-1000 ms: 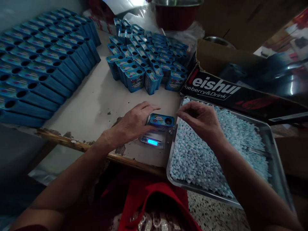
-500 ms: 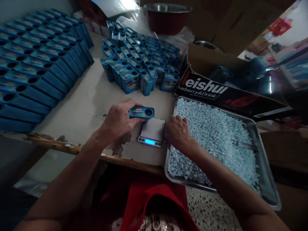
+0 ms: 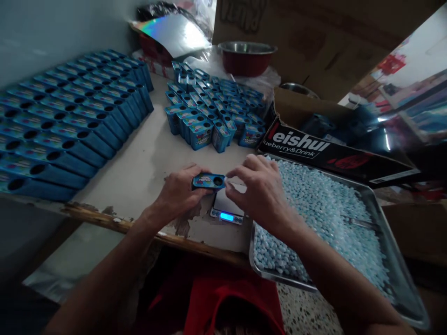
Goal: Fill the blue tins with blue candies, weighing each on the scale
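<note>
My right hand (image 3: pixel 260 193) covers most of the small scale (image 3: pixel 226 210), so I see only its front edge and the lit blue display, whose digits are too small to read. Whether my right fingertips pinch anything I cannot tell; they are bunched together just beside the round hole in the blue box (image 3: pixel 208 181). My left hand (image 3: pixel 179 193) grips that box from its left end, fingers wrapped under it, holding it flat above the table (image 3: pixel 139 163), just left of the scale. What is inside the box is hidden.

The metal tray (image 3: pixel 387 242) at my right is full of pale blue candies (image 3: pixel 324 209); its near corner runs out of view. Beyond my hands a cluster of upright blue boxes (image 3: pixel 213 114) stands, their contents too dark to make out. On the left, rows of lying blue boxes (image 3: pixel 66 125) are stacked, cut off by the frame edge. A black carton (image 3: pixel 328 151) lies behind the tray, its printing partly hidden. A red bowl (image 3: pixel 246 58) sits at the back.
</note>
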Motion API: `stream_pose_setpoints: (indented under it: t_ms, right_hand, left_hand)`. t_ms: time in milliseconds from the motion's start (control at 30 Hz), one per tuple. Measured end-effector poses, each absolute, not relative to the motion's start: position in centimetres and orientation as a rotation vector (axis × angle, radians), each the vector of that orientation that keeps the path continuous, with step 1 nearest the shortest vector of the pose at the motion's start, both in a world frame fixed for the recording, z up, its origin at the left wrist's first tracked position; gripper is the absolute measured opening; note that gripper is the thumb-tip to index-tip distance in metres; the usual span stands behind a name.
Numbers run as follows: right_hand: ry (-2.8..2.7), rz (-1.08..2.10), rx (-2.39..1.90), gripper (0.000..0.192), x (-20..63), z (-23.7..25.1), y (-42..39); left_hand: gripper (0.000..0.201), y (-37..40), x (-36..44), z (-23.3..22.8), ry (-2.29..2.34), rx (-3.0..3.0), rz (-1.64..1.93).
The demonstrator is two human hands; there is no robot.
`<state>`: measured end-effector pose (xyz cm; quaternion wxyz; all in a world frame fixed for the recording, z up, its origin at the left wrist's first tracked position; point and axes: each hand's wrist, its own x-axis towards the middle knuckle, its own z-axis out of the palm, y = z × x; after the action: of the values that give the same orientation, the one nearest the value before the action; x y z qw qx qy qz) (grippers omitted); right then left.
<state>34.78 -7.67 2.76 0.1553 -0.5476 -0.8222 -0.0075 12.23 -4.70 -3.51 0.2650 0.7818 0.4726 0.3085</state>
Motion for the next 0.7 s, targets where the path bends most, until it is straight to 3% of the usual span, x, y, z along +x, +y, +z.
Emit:
stream_pose_setpoints:
  t_ms: [233,367,567,700]
  right_hand:
    - [-2.230,0.278,-1.373,0.020,35.0,1.7,-3.7]
    - [-2.167,0.262,-1.382,0.021,35.6,0.6,1.4]
    - [-2.670,-0.070,-1.307,0.043,30.8,-1.1,8.4]
    - [-2.770,-0.164,-1.390,0.042,29.0,-1.9,9.8]
  left_hand:
    - [0.032,-3.7,10.3,-3.5,1.366,2.009,0.828]
    - [0.035,0.3,6.1,-0.4,1.545,1.987,0.975]
    - [0.044,12.9,0.2,8.4,1.718,2.156,1.189]
    - [0.047,24.1,-0.8,9.3,1.625,2.283,1.117]
